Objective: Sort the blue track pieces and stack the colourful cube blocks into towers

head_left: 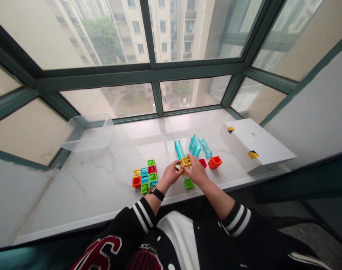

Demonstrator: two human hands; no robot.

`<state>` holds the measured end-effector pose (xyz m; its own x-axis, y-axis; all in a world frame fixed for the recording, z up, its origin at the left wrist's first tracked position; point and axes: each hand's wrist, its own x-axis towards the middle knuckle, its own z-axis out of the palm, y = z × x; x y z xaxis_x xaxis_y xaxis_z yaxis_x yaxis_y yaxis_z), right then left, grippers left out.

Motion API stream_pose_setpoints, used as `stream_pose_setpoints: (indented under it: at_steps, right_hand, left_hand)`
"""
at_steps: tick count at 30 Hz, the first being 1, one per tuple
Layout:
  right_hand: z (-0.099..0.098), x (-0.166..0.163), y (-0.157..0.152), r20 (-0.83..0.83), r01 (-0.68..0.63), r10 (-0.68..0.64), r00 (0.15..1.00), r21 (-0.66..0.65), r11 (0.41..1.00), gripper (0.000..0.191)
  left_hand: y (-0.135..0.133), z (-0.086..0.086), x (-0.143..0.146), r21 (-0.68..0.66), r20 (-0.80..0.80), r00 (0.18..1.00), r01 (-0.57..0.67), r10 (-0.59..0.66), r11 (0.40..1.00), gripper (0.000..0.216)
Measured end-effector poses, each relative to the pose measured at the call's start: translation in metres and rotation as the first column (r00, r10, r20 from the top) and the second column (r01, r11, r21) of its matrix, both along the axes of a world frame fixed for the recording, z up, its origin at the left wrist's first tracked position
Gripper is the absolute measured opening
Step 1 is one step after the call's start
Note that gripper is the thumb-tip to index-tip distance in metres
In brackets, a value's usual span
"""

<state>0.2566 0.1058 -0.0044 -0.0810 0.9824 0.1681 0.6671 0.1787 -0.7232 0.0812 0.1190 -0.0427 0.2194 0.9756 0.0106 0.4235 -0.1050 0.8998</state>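
Between my two hands is a yellow toy block [185, 162] with an opening in its top. My left hand [171, 174], a dark watch on its wrist, pinches the block from the left. From the right, the fingers of my right hand [195, 170] close on the same block. Just below them a green block [189, 183] lies on the white sill. A red block [203, 163] shows partly behind my right hand, and an orange block [215, 162] stands farther right. Beyond my hands lies a clear blue track piece [179, 149].
Left of my hands, several coloured blocks [144, 178] form a cluster. A curved blue track piece [195, 145] and a smaller blue piece [207, 148] lie behind. A clear plastic bin [88, 137] stands at the back left, a white box [257, 144] at the right, before the windows.
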Motion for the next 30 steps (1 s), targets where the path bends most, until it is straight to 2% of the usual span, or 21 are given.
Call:
stream_pose_setpoints:
  at_steps: [4, 10, 21, 30]
  right_hand:
    - [-0.001, -0.002, 0.001, 0.017, 0.002, -0.002, 1.000, -0.001, 1.000, 0.066]
    - [-0.005, -0.003, 0.001, 0.039, -0.001, 0.000, 0.999, 0.023, 1.000, 0.063]
    - [-0.011, -0.003, -0.001, 0.065, 0.010, -0.012, 0.998, 0.031, 0.999, 0.062]
    - [-0.021, -0.003, -0.005, 0.071, 0.016, -0.023, 0.997, 0.097, 0.995, 0.061]
  left_hand:
    - [0.000, 0.000, -0.001, -0.003, 0.007, 1.000, 0.006, -0.006, 1.000, 0.035]
    - [0.000, 0.000, -0.002, -0.011, 0.003, 1.000, -0.013, 0.013, 1.000, 0.048]
    - [-0.002, 0.002, -0.003, 0.051, -0.029, 0.999, 0.028, -0.026, 0.998, 0.041]
    - [-0.002, 0.004, -0.002, 0.061, -0.064, 0.998, 0.028, -0.024, 0.998, 0.037]
